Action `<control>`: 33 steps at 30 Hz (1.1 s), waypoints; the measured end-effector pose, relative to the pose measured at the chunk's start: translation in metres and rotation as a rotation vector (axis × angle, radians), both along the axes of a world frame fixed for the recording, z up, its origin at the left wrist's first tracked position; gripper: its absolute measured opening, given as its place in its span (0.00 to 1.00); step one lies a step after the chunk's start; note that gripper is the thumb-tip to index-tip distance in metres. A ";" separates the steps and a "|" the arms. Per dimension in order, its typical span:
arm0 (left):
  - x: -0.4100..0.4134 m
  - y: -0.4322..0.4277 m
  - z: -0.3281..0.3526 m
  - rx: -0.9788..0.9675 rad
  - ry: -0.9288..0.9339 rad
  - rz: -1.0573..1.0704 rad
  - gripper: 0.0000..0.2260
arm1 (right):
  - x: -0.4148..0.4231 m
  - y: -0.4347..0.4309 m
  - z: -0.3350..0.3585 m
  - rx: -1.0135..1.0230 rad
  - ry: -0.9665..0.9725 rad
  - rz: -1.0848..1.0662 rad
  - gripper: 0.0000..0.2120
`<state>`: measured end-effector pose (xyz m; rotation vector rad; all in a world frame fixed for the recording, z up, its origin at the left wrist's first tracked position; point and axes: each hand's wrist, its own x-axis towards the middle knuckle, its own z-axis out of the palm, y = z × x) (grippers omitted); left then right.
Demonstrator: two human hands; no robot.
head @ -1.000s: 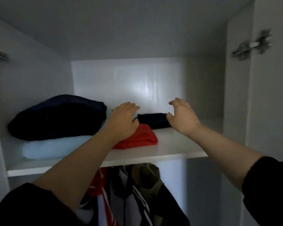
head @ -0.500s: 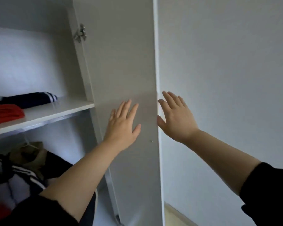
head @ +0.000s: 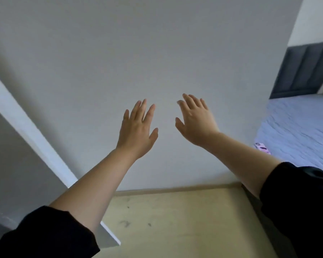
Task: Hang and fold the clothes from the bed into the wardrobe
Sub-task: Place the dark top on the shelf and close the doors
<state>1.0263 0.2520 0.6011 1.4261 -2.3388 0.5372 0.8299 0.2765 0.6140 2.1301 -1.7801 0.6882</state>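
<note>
My left hand and my right hand are both raised in front of a bare grey wall, fingers straight and spread, holding nothing. The open white wardrobe door slants along the left edge; the shelves and the clothes inside are out of view. The bed, with a pale lilac cover, shows at the right edge. No clothes are visible on the part of it that I see.
A dark grey padded headboard stands behind the bed. A small pink patterned object lies at the bed's near corner. Beige floor runs below, bounded by a skirting board along the wall.
My view has swung right, from the wardrobe shelf with folded clothes, past the door, to the wall and bed. Both hands left the folded clothes and stay open and empty.
</note>
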 end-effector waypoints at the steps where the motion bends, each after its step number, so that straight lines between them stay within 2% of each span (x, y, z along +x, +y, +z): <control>1: -0.027 0.000 -0.004 0.016 0.006 -0.034 0.30 | -0.024 0.007 -0.006 0.019 -0.002 -0.042 0.25; 11: -0.283 -0.024 -0.055 0.184 0.012 -0.283 0.29 | -0.251 0.038 -0.065 0.183 -0.030 -0.348 0.22; 17: -0.448 -0.043 -0.089 0.225 -0.014 -0.348 0.29 | -0.401 0.026 -0.094 0.246 -0.047 -0.444 0.24; 23: -0.572 -0.061 -0.136 0.342 -0.072 -0.416 0.30 | -0.521 0.005 -0.137 0.320 -0.092 -0.555 0.23; 33: -0.774 -0.157 -0.269 0.567 -0.176 -0.629 0.31 | -0.691 -0.054 -0.294 0.541 -0.246 -0.839 0.22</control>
